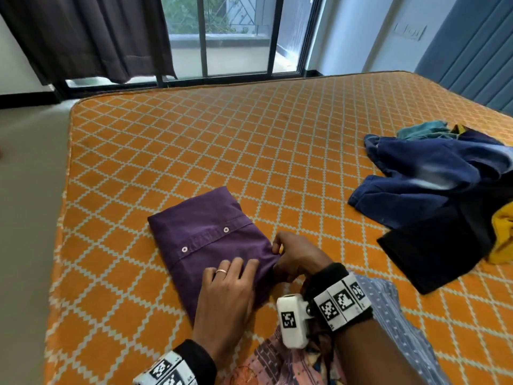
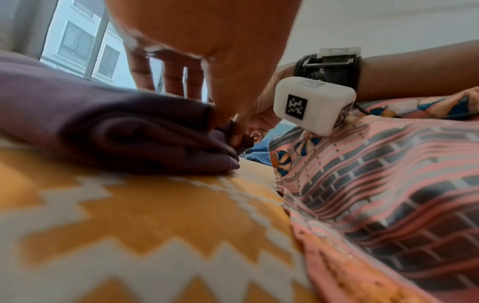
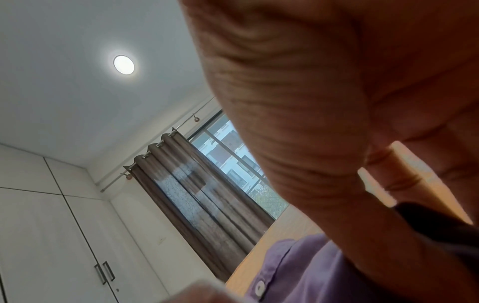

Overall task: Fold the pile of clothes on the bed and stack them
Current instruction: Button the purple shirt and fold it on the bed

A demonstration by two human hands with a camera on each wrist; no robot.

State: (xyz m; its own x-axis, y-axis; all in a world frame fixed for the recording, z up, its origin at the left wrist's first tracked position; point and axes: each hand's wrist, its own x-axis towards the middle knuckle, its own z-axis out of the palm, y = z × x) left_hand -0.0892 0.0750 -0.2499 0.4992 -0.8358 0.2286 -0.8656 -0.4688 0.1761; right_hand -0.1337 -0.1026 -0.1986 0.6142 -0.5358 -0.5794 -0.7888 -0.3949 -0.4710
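A folded purple shirt (image 1: 202,240) with white buttons lies near the front of the orange patterned mattress (image 1: 194,151). My left hand (image 1: 230,276) lies flat on the shirt's near right part, fingers straight, a ring on one finger. My right hand (image 1: 288,254) pinches the shirt's right corner, fingers curled round the cloth. In the left wrist view the shirt's stacked folds (image 2: 124,133) show from the side, with the left hand (image 2: 181,67) on top and right fingertips (image 2: 237,135) at the corner. The right wrist view shows the shirt (image 3: 305,272) under the palm.
A pile of unfolded clothes (image 1: 433,190), dark blue, black, teal and yellow, lies at the right of the mattress. A pink patterned cloth (image 1: 277,359) and a blue patterned one (image 1: 394,315) lie at the front edge. Beyond are a window, a dark curtain and a wardrobe (image 3: 51,235).
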